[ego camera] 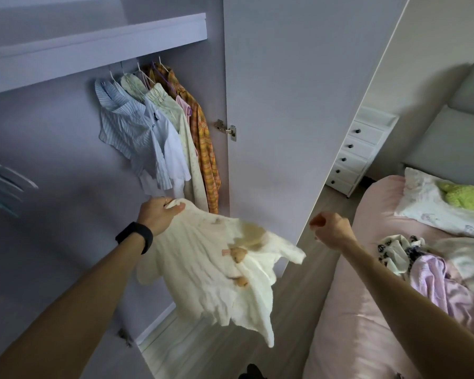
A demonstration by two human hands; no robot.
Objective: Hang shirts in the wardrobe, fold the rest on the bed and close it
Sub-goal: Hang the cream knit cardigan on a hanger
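- Left hand [159,214], centre of frame: grip clamped on the top edge of a cream shirt [211,274], thumb over the fabric. Black wristband [136,236] on that wrist.
- Cream shirt hangs from that grip in mid-air, lower centre, in front of the open wardrobe door [271,105]. It touches neither bed nor floor. Brownish patches near its middle.
- Right hand [331,228], right of centre, raised, clear of the shirt. Fingers curled, seen from the back and motion-blurred; cannot tell if the grip holds anything.
- Wardrobe, upper left: four garments hung under the shelf [93,50]: blue striped shirt [121,124], white shirt [167,149], pale dotted garment [189,160], orange plaid shirt [203,138], which is nearest the hinge [226,128].
- Empty hangers [3,181] at the left edge.
- Bed [353,296], right side, pink cover: loose clothes pile [422,269], pillow [435,212] with a green plush [465,196] on it.
- White drawer chest [359,154] beyond the door, beside the bed head.
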